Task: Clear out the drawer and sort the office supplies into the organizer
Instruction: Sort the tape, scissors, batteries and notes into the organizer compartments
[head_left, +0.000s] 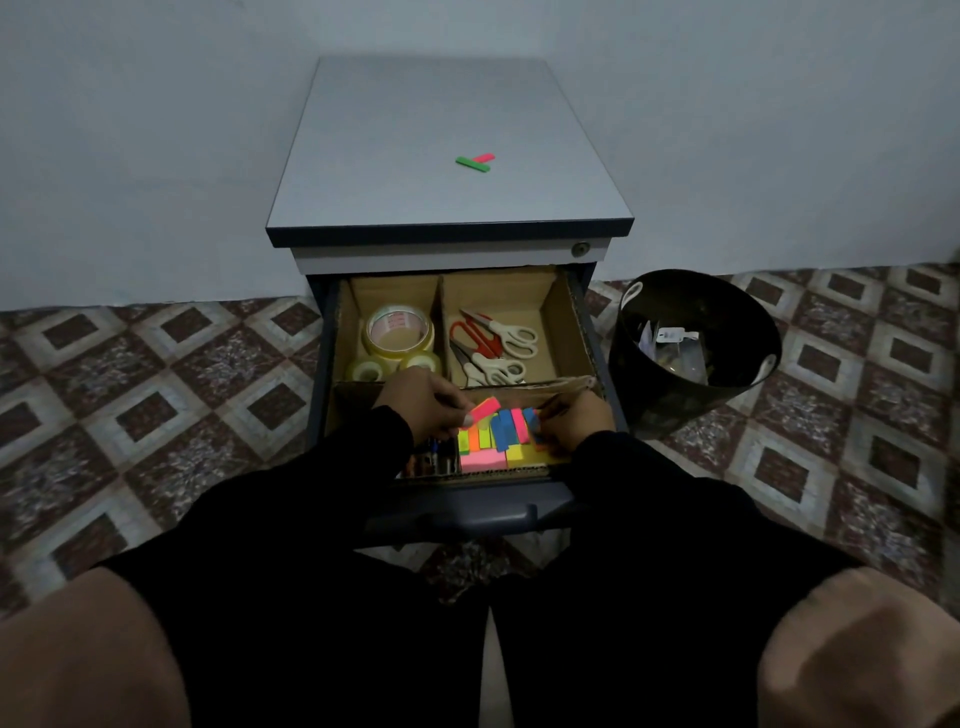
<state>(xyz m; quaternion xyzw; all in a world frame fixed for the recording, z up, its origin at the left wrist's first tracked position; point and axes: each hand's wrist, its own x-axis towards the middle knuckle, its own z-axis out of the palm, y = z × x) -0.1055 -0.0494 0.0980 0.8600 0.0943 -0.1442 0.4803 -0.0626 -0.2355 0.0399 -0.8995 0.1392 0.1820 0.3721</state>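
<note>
Left hand pinching a pink sticky pad just above the front compartment of the cardboard organizer. Right hand curled among the blue pads, grip unclear. Best slotted upright beside matching colours, snug, without toppling the row.

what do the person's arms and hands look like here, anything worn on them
Both arms wear long black sleeves, the left sleeve and the right sleeve, plain with no markings visible in this dim light. The cuffs end at the wrists. The left hand and right hand are bare: no gloves. Rings or a watch cannot be made out.
</note>
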